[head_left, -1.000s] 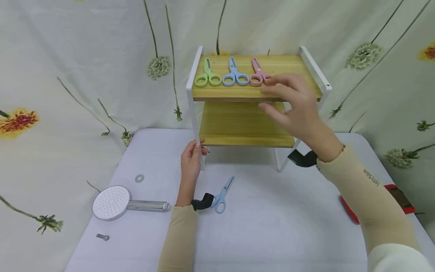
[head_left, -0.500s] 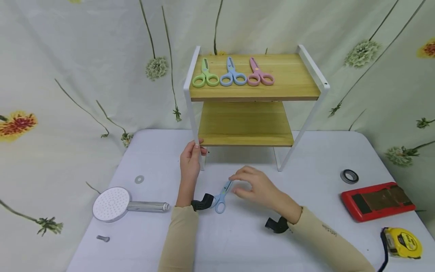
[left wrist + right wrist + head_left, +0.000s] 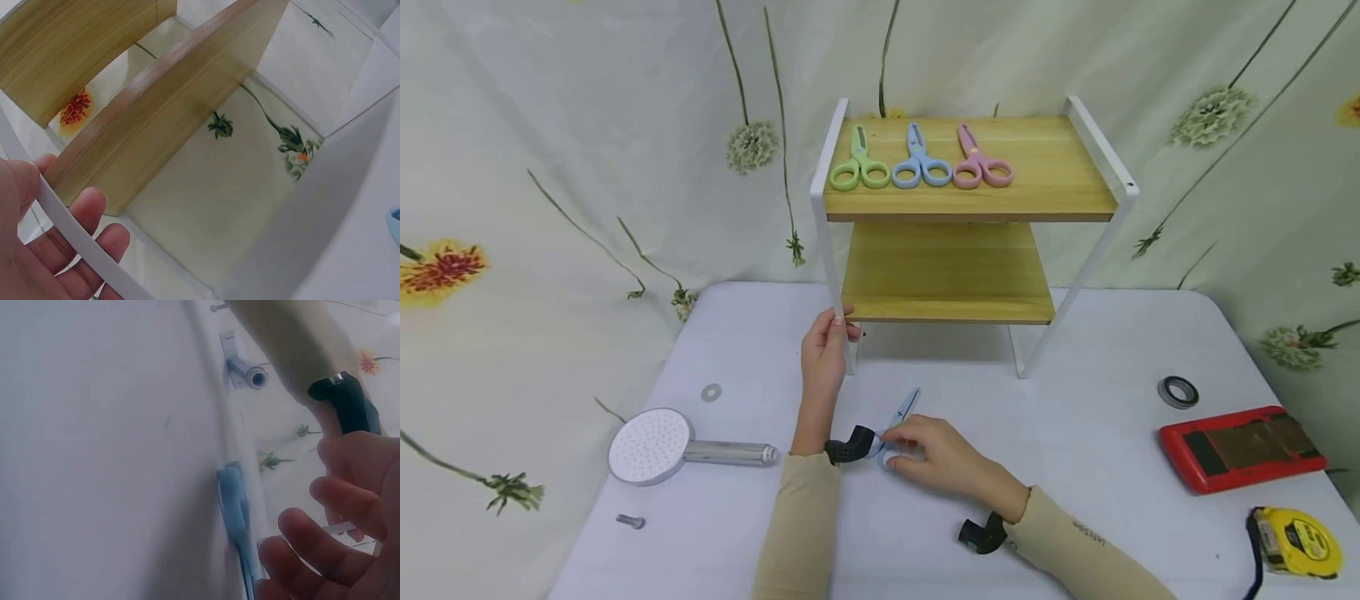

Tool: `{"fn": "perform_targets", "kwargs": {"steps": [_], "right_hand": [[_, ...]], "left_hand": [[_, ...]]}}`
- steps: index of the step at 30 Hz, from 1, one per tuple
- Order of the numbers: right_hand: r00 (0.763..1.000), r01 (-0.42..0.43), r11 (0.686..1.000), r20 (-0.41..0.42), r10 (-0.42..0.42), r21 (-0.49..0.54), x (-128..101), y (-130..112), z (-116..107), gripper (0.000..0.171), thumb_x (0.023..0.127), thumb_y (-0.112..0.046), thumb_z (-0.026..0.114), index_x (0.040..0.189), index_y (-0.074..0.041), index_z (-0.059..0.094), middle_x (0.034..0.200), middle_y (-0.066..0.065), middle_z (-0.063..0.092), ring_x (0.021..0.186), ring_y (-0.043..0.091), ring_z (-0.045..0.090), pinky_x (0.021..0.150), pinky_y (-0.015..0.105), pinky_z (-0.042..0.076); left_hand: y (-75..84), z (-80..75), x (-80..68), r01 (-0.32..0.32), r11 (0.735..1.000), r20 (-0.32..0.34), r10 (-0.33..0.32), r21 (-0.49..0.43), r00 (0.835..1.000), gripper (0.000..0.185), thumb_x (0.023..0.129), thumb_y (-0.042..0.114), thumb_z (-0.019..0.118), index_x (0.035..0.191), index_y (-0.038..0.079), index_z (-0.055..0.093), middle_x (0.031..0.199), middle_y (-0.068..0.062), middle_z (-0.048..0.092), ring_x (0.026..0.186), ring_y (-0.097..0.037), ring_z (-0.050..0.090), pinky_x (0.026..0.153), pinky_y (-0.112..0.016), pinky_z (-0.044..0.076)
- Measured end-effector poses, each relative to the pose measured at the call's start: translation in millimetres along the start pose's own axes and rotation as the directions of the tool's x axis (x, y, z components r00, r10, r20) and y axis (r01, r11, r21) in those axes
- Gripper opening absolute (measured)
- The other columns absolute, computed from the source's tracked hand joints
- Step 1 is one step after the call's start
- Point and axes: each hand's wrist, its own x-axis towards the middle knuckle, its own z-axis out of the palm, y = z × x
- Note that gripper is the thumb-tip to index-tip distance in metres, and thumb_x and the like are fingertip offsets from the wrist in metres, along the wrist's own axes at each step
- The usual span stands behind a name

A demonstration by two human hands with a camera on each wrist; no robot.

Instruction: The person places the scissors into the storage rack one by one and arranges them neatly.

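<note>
Right hand rests low on the white table, fingers curled onto the handle loops of the blue scissors, pinching them. Left hand grips the near-left white leg of the shelf rack. Backdrop: pale cloth printed with flowers. Scissors lie flat at table centre, long axis diagonal, blades pointing far and right, handles near. Rack top shelf holds green scissors, a second blue pair and pink scissors, blades pointing far.
</note>
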Motion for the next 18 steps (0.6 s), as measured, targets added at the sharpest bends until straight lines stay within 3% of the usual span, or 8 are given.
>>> {"fn": "perform_targets", "kwargs": {"steps": [6,13,15,18], "right_hand": [[0.997,-0.056,0.998,0.05,0.058,-0.027,-2,1,3,0.028,0.09,-0.017,0.074,0.117,-0.008,0.074,0.091,0.003,0.068,0.083,0.01,0.06,0.078,0.02,0.05],[0.982,-0.106,0.983,0.138,0.127,-0.15,-2,8,10,0.038,0.09,-0.025,0.073,0.125,-0.011,0.072,0.06,-0.013,0.05,0.059,-0.005,0.041,0.06,0.016,0.036],[0.98,-0.109,0.977,0.142,0.136,-0.186,-3,8,11,0.038,0.09,-0.028,0.073,0.125,-0.013,0.072,0.059,-0.014,0.049,0.059,-0.005,0.041,0.058,0.017,0.036],[0.986,-0.111,0.974,0.1,0.132,-0.198,-4,9,12,0.03,0.09,-0.028,0.074,0.117,-0.014,0.074,0.067,-0.011,0.054,0.064,-0.004,0.042,0.059,0.016,0.036]], "left_hand": [[1.6,0.3,1.3,0.0,1.0,0.007,0.0,-0.014,1.0,0.029,0.108,0.009,0.045,0.124,-0.003,0.065,0.079,0.006,0.065,0.08,-0.004,0.062,0.086,-0.024,0.049],[0.4,0.6,-0.4,0.006,1.0,0.009,-0.006,-0.009,1.0,0.029,0.108,0.011,0.044,0.124,-0.002,0.065,0.082,-0.001,0.065,0.081,-0.005,0.062,0.084,-0.02,0.051],[0.5,0.6,-0.6,0.003,1.0,0.008,-0.003,-0.009,1.0,0.029,0.109,0.011,0.044,0.124,-0.002,0.065,0.082,-0.001,0.065,0.081,-0.005,0.062,0.084,-0.019,0.051],[-0.7,0.7,-0.1,-0.004,1.0,0.005,0.004,-0.019,1.0,0.029,0.108,0.01,0.045,0.123,-0.004,0.065,0.079,0.008,0.064,0.08,-0.004,0.062,0.083,-0.019,0.051]]}}
